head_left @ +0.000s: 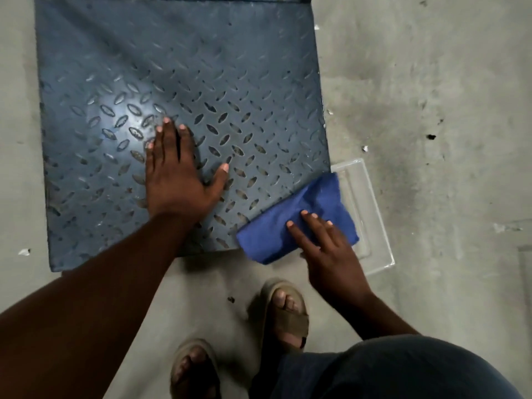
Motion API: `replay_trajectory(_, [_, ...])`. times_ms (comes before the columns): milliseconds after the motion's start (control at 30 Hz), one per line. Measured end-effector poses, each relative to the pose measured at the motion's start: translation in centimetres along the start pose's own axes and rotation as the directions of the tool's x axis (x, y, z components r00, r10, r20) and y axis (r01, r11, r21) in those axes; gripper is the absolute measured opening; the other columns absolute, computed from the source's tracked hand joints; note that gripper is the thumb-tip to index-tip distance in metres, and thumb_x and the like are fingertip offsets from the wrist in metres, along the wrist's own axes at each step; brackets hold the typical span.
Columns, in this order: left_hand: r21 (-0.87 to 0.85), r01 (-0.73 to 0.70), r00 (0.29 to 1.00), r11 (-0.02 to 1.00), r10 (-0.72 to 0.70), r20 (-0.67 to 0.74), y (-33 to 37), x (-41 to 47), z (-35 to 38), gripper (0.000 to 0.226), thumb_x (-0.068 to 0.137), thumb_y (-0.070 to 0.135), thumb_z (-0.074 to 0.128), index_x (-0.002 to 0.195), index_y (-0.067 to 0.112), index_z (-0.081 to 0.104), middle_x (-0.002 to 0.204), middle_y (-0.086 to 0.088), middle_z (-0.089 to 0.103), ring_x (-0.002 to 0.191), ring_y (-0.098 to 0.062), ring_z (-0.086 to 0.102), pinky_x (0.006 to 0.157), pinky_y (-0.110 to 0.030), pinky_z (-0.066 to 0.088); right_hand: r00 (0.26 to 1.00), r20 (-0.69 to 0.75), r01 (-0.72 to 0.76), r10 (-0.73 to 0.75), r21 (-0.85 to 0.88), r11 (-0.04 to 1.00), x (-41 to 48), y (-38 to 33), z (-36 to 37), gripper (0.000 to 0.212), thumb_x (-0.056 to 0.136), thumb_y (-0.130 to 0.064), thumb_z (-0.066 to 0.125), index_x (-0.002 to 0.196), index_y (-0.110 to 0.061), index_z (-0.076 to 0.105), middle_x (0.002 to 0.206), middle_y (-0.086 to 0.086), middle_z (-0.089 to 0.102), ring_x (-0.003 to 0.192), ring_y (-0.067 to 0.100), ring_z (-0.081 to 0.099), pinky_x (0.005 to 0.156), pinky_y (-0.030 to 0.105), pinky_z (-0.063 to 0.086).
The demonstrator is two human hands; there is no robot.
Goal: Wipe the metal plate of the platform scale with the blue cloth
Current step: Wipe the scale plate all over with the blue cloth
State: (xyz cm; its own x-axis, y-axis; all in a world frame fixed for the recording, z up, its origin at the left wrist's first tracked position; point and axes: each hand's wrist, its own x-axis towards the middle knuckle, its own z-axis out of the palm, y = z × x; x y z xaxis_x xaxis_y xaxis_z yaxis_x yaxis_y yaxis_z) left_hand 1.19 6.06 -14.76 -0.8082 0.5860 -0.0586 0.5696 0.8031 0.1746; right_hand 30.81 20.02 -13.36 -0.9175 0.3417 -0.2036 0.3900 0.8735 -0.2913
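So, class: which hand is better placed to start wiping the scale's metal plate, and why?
The right hand: its fingers already press the blue cloth at the metal plate's near right corner. The left hand lies flat and bare mid-plate.

A stained grey concrete floor point(431, 110) carries the platform scale point(178, 67). Just right of the scale's near corner lies a clear plastic tray point(371, 226) (partly under a blue cloth point(288, 226)); two sandalled feet point(285, 312) stand just below the scale.
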Motion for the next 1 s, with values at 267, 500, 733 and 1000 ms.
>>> replay_trajectory(267, [0.003,0.023,0.999,1.000,-0.023,0.039,0.0,0.1,-0.2,0.106,0.097,0.082,0.031,0.170,0.009,0.010,0.179,-0.017,0.000,0.166,-0.031,0.000,0.134,-0.050,0.007,0.972,0.172,-0.229,0.162,0.514,0.827,2.6,3.8,-2.8,0.105,0.086,-0.052,0.078,0.162,-0.049,0.005,0.173,-0.011,0.001,0.159,0.009,0.012,0.123,0.035,0.031])
replay_trajectory(500, [0.011,0.025,0.999,1.000,-0.025,0.041,0.3,0.0,-0.1,0.106,0.097,0.082,0.029,0.170,0.009,0.009,0.178,-0.017,0.000,0.166,-0.032,0.002,0.134,-0.051,0.007,0.939,-0.103,-0.284,0.327,0.303,0.910,11.7,2.2,-2.4,0.081,0.103,-0.058,0.042,0.166,-0.018,0.011,0.164,0.024,0.023,0.145,0.041,0.038,0.114,0.043,0.041])
replay_trajectory(733, [-0.035,0.032,0.999,0.999,-0.032,0.010,0.2,0.2,0.1,0.105,0.094,0.079,0.038,0.169,0.008,0.017,0.178,-0.019,0.007,0.165,-0.033,0.009,0.134,-0.048,0.007,0.917,-0.141,-0.325,0.373,0.279,0.904,28.0,5.5,-6.1,0.084,0.103,-0.062,0.040,0.166,-0.020,0.004,0.151,0.020,0.042,0.127,0.043,0.054,0.096,0.042,0.047])
replay_trajectory(1000, [-0.012,0.025,0.999,1.000,-0.024,0.047,-0.1,0.2,-0.3,0.105,0.097,0.079,0.033,0.170,0.008,0.010,0.178,-0.018,-0.001,0.166,-0.031,0.002,0.134,-0.052,0.009,0.933,-0.193,-0.295,0.304,0.073,0.953,18.5,3.4,-2.9,0.081,0.105,-0.059,0.036,0.164,-0.008,0.016,0.157,0.031,0.035,0.135,0.047,0.045,0.108,0.049,0.042])
